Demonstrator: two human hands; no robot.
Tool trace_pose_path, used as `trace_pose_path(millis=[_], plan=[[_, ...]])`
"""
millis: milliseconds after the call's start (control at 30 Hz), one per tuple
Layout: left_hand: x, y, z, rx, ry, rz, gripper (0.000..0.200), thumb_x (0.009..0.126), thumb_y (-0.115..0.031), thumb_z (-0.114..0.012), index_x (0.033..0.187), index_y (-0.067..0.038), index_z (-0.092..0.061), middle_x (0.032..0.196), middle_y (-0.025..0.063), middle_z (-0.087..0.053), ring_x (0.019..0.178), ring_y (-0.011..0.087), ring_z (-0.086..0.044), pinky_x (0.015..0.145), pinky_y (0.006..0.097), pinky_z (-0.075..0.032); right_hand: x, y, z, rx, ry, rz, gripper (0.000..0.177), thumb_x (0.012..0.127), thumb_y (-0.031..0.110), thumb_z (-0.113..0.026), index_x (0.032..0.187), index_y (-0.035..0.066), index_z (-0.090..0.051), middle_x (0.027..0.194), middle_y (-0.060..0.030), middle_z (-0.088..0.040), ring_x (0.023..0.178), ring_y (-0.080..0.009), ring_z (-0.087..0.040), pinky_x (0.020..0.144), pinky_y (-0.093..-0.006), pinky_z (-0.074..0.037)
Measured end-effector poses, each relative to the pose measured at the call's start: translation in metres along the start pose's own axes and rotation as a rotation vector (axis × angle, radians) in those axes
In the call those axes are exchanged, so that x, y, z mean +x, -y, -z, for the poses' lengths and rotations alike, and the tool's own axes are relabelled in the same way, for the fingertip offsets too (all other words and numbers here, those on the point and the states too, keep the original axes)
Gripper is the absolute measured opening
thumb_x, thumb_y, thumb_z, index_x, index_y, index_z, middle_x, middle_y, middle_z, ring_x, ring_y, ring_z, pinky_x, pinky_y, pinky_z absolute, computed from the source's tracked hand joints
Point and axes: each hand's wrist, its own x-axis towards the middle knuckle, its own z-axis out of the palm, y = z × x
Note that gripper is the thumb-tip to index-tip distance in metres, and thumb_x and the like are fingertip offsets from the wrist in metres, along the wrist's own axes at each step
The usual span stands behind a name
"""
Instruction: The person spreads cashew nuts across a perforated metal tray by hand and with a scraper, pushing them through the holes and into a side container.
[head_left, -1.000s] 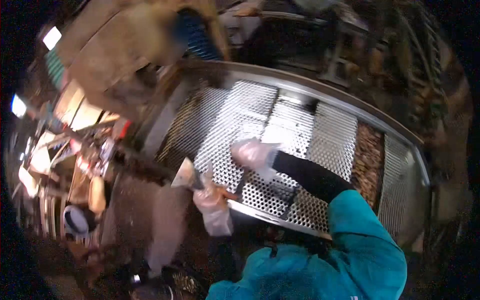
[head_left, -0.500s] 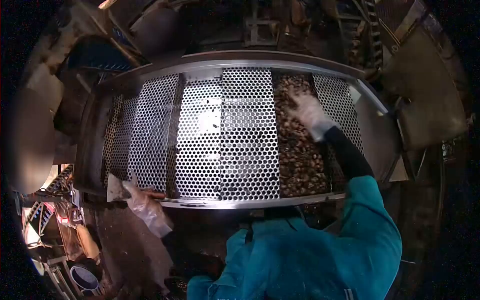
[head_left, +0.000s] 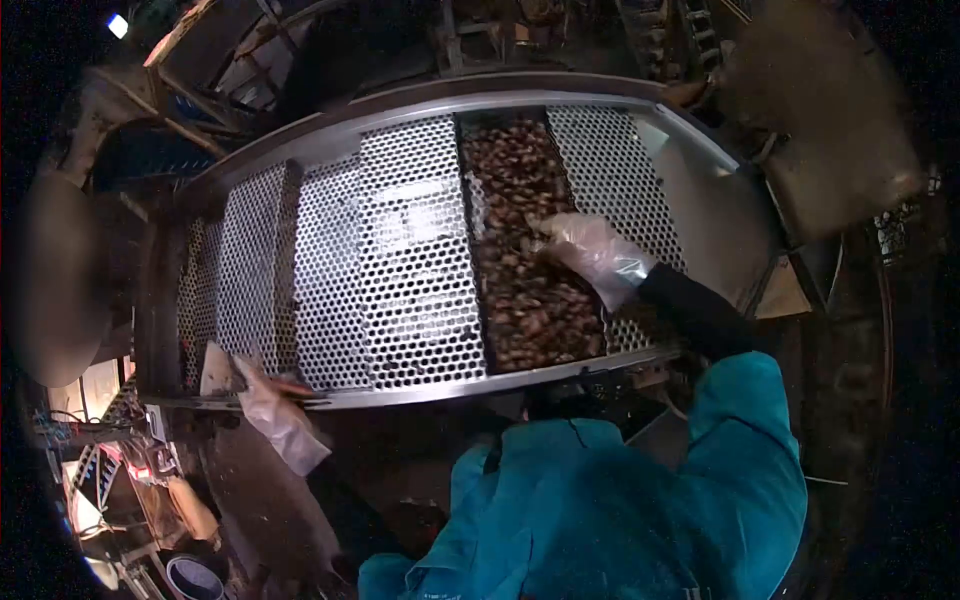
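My right hand (head_left: 592, 250), in a clear plastic glove, reaches over a dark strip of small brown nut-like pieces (head_left: 530, 310). Its fingers are bent and a little apart, with the tips at the pieces; nothing held shows in them. At the near left edge of the long metal trough (head_left: 420, 398), my gloved left hand (head_left: 275, 410) is closed around a scraper-like tool (head_left: 217, 372) with a flat pale blade and a reddish-brown handle. Perforated metal plates (head_left: 415, 300) lie side by side along the trough, on both sides of the strip.
A large brownish panel (head_left: 815, 140) stands beyond the trough's right end. Frames and steps rise behind the trough. Lower left are a round tub (head_left: 195, 578) and assorted gear in brighter light. A teal-clad torso (head_left: 600, 500) fills the near side.
The view has shifted, so the trough appears further left. My right hand has come nearer along the strip of brown pieces. My left hand stays at the trough's left edge with the tool.
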Motion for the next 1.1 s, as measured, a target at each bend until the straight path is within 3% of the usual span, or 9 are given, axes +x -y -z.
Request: trace_pose_path(millis=[133, 233, 300, 400, 467, 633, 933, 1033, 1100], plan=[[-0.061, -0.098, -0.018, -0.289, -0.132, 0.109, 0.058, 0.111, -0.048, -0.039, 0.140, -0.003, -0.061, 0.097, 0.0188, -0.074, 0.057, 0.0092, -0.063, 0.044, 0.0223, -0.047, -0.010, -0.003, 0.005, 1.203, -0.114, -0.467, 0.039, 0.098, 0.013, -0.067, 0.130, -0.007, -0.057, 0.121, -0.0192, -0.065, 0.113, -0.0298, -0.066, 0.103, -0.0374, -0.055], [0.003, -0.005, 0.005, 0.072, 0.135, -0.096, 0.066, 0.103, -0.052, -0.055, 0.152, -0.010, -0.046, 0.131, 0.0226, -0.060, 0.104, 0.0247, -0.063, 0.088, 0.0451, -0.053, -0.019, 0.009, 0.017, 1.436, -0.200, -0.491, 0.050, 0.099, 0.013, -0.063, 0.142, -0.007, -0.047, 0.123, -0.0219, -0.059, 0.112, -0.0322, -0.065, 0.102, -0.0378, -0.055], [-0.063, -0.108, 0.011, -0.257, 0.037, 0.189, 0.057, 0.111, -0.049, -0.035, 0.151, -0.011, -0.047, 0.093, 0.0182, -0.071, 0.052, 0.0088, -0.058, 0.043, 0.0185, -0.048, -0.033, 0.003, 0.033, 1.328, -0.240, -0.478, 0.055, 0.098, 0.017, -0.065, 0.144, -0.004, -0.043, 0.128, -0.0218, -0.055, 0.116, -0.0331, -0.062, 0.104, -0.0392, -0.054], [0.057, 0.092, -0.037, 0.672, -0.026, -0.454, 0.063, 0.107, -0.058, -0.038, 0.154, -0.017, -0.045, 0.106, 0.0204, -0.072, 0.060, 0.0126, -0.066, 0.047, 0.0234, -0.054, -0.059, -0.021, 0.068, 0.731, -0.264, -0.441, 0.063, 0.097, 0.023, -0.066, 0.148, 0.001, -0.038, 0.136, -0.0217, -0.049, 0.120, -0.0346, -0.059, 0.106, -0.0412, -0.052], [-0.057, -0.053, -0.014, -0.154, 0.266, 0.115, 0.070, 0.105, -0.062, -0.040, 0.158, -0.017, -0.038, 0.114, 0.0174, -0.071, 0.070, 0.0183, -0.069, 0.054, 0.0301, -0.058, -0.070, -0.038, 0.092, 0.110, -0.217, -0.395, 0.069, 0.096, 0.027, -0.068, 0.151, 0.004, -0.034, 0.141, -0.0217, -0.044, 0.124, -0.0356, -0.057, 0.108, -0.0425, -0.050], [-0.026, -0.022, -0.052, 0.072, -0.020, 0.162, 0.066, 0.108, -0.049, -0.042, 0.161, -0.013, -0.030, 0.129, 0.0231, -0.067, 0.088, 0.0268, -0.074, 0.064, 0.0412, -0.063, -0.055, -0.033, 0.089, -0.809, 0.002, -0.198, 0.083, 0.093, 0.036, -0.070, 0.158, 0.012, -0.025, 0.154, -0.0215, -0.034, 0.132, -0.0380, -0.051, 0.112, -0.0459, -0.047], [-0.083, -0.080, -0.016, -0.281, 0.070, 0.045, 0.060, 0.107, -0.046, -0.047, 0.156, -0.011, -0.041, 0.129, 0.0294, -0.064, 0.050, 0.0191, -0.064, 0.041, 0.0292, -0.056, 0.072, 0.035, -0.043, -0.857, 0.404, -0.159, 0.083, 0.099, 0.051, -0.060, 0.164, 0.018, -0.021, 0.166, -0.0262, -0.019, 0.141, -0.0453, -0.042, 0.110, -0.0564, -0.047], [-0.075, -0.057, -0.021, -0.199, 0.178, -0.157, 0.057, 0.108, -0.041, -0.047, 0.157, -0.014, -0.039, 0.131, 0.0292, -0.063, 0.050, 0.0159, -0.062, 0.041, 0.0243, -0.055, 0.076, -0.092, -0.090, 0.227, 0.108, 0.168, 0.052, 0.105, 0.034, -0.054, 0.149, 0.008, -0.044, 0.135, -0.0247, -0.054, 0.106, -0.0339, -0.067, 0.082, -0.0403, -0.063], [-0.026, 0.005, -0.032, -0.418, 0.172, -0.183, 0.053, 0.109, -0.031, -0.043, 0.160, -0.017, -0.034, 0.138, 0.0313, -0.057, 0.051, 0.0136, -0.061, 0.040, 0.0223, -0.052, 0.066, -0.139, -0.116, 0.223, 0.093, 0.416, 0.041, 0.104, 0.028, -0.055, 0.137, 0.005, -0.052, 0.117, -0.0188, -0.059, 0.095, -0.0289, -0.069, 0.074, -0.0370, -0.063]])
